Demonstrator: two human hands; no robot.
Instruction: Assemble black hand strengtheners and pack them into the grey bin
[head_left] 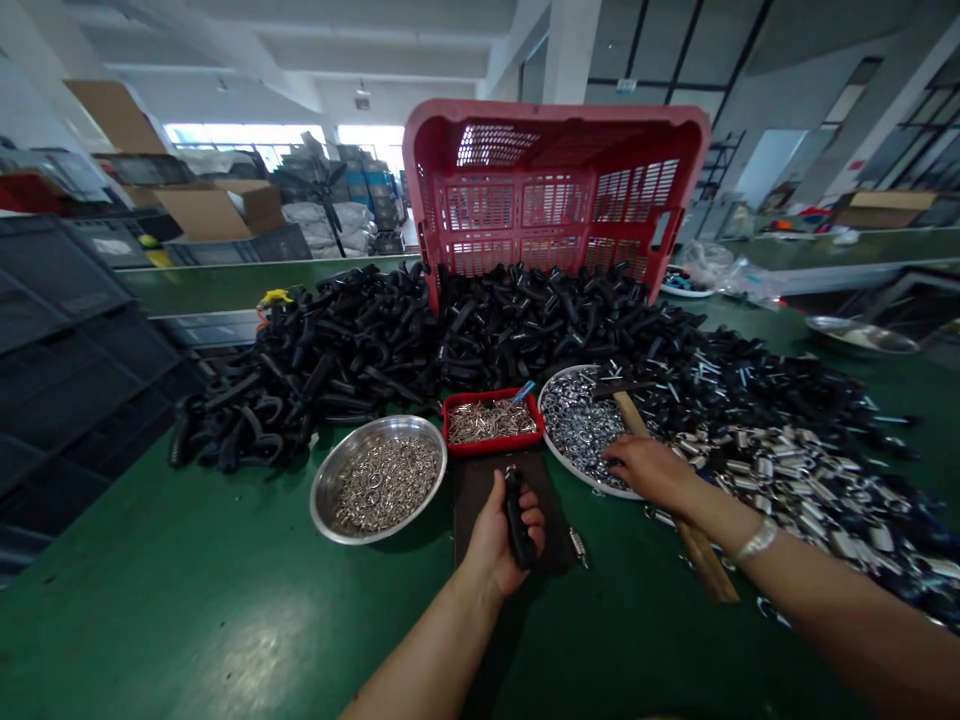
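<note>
Head | left hand (495, 540): grips handle (518, 525) | right hand (649, 468): hold unclear, at tray (570, 472) of metal parts (574, 412)

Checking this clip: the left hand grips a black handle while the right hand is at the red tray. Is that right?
Not quite: the right hand is at the round, pale-rimmed dish of small metal parts, as the head view shows. The left hand does grip a black handle.

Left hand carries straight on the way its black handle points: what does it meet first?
Likely the near wall of the red tray; the black handle in the left hand points towards it. Height above the table is unclear, so it might clear the rim.
</note>
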